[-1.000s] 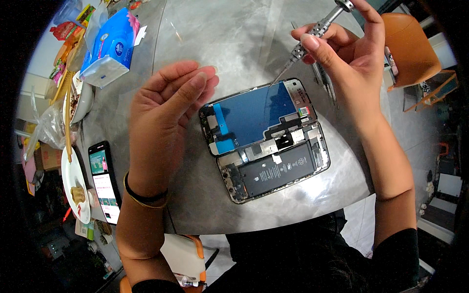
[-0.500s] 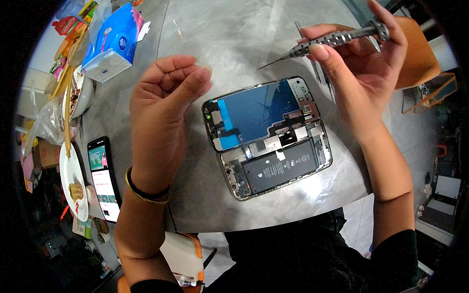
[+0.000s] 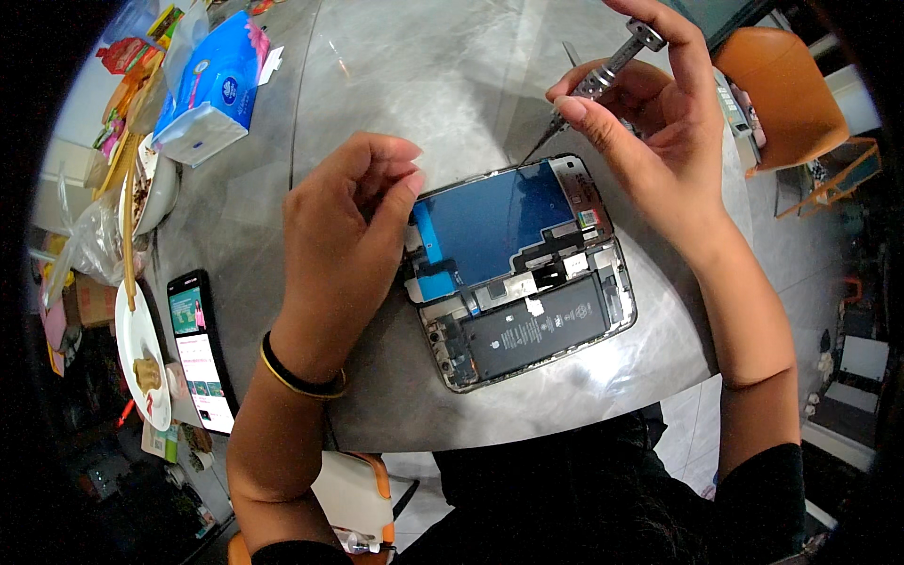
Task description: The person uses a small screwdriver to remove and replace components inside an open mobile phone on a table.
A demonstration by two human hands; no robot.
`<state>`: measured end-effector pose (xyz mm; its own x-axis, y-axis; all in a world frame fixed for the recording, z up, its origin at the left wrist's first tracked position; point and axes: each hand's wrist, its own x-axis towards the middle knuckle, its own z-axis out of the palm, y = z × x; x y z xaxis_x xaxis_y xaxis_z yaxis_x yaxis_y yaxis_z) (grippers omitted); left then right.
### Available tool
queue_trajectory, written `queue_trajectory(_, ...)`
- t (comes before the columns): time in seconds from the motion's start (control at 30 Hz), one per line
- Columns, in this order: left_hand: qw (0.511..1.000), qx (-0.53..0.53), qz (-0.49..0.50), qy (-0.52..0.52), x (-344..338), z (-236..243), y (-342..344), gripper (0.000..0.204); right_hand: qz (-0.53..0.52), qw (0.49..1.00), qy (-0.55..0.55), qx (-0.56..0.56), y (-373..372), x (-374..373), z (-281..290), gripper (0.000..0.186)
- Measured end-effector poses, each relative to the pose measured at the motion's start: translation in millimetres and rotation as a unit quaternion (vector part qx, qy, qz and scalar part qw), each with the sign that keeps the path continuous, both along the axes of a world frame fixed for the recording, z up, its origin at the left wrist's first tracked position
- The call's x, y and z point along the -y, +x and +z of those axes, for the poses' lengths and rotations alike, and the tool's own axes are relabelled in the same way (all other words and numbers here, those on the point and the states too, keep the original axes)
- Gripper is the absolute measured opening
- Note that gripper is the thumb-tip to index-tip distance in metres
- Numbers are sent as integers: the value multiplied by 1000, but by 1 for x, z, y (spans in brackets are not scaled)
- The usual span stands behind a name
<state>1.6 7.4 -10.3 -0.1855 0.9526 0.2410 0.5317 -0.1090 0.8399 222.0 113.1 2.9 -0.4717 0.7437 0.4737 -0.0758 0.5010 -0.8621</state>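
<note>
My left hand [image 3: 348,235] is curled loosely at the left edge of the opened phone, thumb against the bent fingers; anything between them is hidden. My right hand [image 3: 673,155] grips a perforated metal screwdriver [image 3: 610,68], slanting down-left, its thin tip at the upper edge of the screen assembly [image 3: 499,226], whether touching I cannot tell. That assembly, with dark blue backing and light blue strip, lies folded up from the phone body [image 3: 532,330], which shows a black battery and small metal plates. Thin metal tools [image 3: 569,51] lie partly hidden behind my right hand.
On the grey table [image 3: 395,75] at left are a blue tissue pack [image 3: 202,113], a bowl [image 3: 160,188] with chopsticks, a plate [image 3: 132,348], plastic bags, packets and a lit phone [image 3: 198,348]. An orange chair [image 3: 782,94] stands at upper right; another chair [image 3: 353,499] is below.
My left hand has moved right and slightly down, onto the phone's left edge. The screwdriver swung flatter, away from the phone, then back steeper, its tip now at the upper edge again.
</note>
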Motion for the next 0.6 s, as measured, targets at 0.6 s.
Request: queue_trajectory(0.6,999,27,-33,-7,-1,-6,5,8,36,999,-30,-26,-11,5,-7,69)
